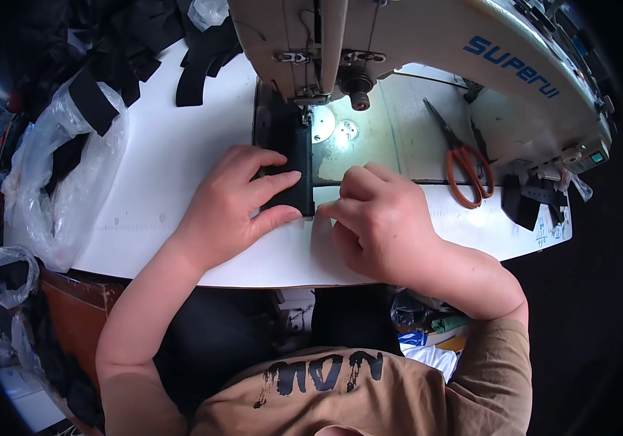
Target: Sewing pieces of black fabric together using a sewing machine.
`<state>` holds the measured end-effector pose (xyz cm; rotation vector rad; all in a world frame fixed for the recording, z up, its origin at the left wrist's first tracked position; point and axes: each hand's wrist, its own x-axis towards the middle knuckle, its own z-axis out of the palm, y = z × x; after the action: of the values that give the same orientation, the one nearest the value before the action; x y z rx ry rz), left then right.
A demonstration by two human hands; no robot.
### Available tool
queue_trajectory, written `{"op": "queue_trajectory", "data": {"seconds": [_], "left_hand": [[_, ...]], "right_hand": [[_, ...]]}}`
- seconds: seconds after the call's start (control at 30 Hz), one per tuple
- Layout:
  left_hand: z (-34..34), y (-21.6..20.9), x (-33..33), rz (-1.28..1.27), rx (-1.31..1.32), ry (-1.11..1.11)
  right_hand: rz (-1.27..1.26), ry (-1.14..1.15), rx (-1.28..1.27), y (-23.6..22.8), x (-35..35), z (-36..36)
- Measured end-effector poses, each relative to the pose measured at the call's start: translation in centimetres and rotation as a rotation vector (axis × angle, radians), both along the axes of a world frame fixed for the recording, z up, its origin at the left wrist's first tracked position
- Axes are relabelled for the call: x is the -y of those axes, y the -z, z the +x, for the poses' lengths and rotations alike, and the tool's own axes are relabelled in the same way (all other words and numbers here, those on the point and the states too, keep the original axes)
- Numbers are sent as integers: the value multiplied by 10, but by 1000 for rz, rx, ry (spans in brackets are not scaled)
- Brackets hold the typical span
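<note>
A black fabric strip lies lengthwise under the needle area of the sewing machine, its near end close to me. My left hand rests on it from the left, fingers spread over the top and thumb by the near end. At the strip's near right corner, my right hand is curled, with thumb and forefinger pinched at the edge. The presser foot stands over the far part of the strip, beside a round metal plate lit by the lamp.
Orange-handled scissors lie on the machine bed to the right. Black fabric pieces sit at the table's right end. At the left are a clear plastic bag and piled black fabric. The white table has a curved front edge.
</note>
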<state>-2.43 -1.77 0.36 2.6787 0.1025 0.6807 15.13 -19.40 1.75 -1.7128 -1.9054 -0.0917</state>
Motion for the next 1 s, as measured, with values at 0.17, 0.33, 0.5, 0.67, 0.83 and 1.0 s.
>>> {"op": "queue_trajectory", "data": {"seconds": [0.17, 0.33, 0.5, 0.67, 0.83, 1.0], "left_hand": [[-3, 2, 0, -43, -41, -1], [0, 1, 1, -46, -1, -1], [1, 1, 0, -42, -2, 6], [0, 0, 0, -23, -4, 4], [-3, 0, 0, -46, -37, 4], [0, 1, 0, -31, -8, 9]], "right_hand": [[6, -1, 4, 1, 1, -2], [31, -26, -32, 6, -2, -2], [-8, 27, -43, 0, 1, 0], [-2, 0, -33, 3, -1, -1], [-7, -37, 39, 5, -2, -2], [-3, -47, 79, 6, -3, -1]]}}
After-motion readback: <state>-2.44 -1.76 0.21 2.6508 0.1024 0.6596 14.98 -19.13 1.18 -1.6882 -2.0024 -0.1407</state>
